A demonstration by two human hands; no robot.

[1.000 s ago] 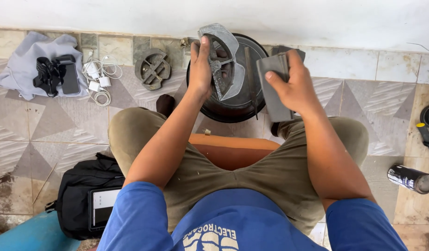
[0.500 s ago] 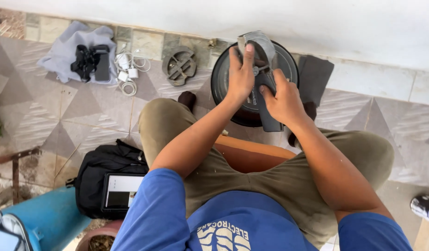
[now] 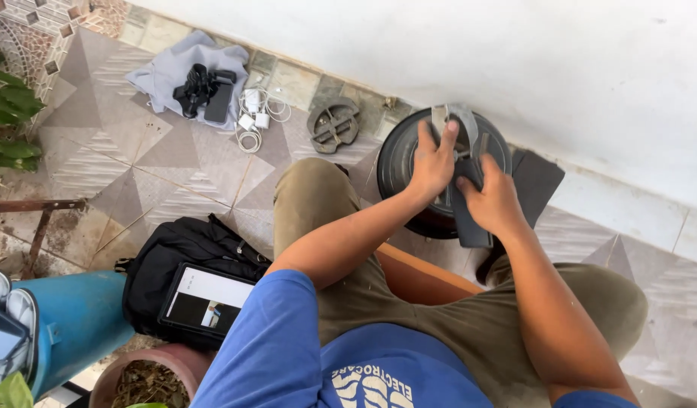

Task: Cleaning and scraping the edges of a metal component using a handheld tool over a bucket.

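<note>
The two hands have drawn together over the round black fan housing [image 3: 409,162] that sits on the tiled floor [image 3: 137,159] against the white wall [image 3: 590,75]; a second ago they were apart, the left at the grey blade and the right holding a dark flat piece off to the side, and half a second ago they were already closing in; now the left hand [image 3: 433,160] lies with fingers curled over the grey fan blade [image 3: 463,119] at the hub, gripping it, while the right hand [image 3: 493,202] is closed around the dark blade [image 3: 469,225] and presses it in toward the same hub; so the work appears to have passed from holding parts separately to fitting them on the housing, judged only from how they lie. The view has also swung right; the grey cloth [image 3: 175,68] with black gear, the white charger and cables [image 3: 254,121], the round grille part [image 3: 333,125] and the black bag [image 3: 175,264] with a tablet [image 3: 205,298] now sit further left.
</note>
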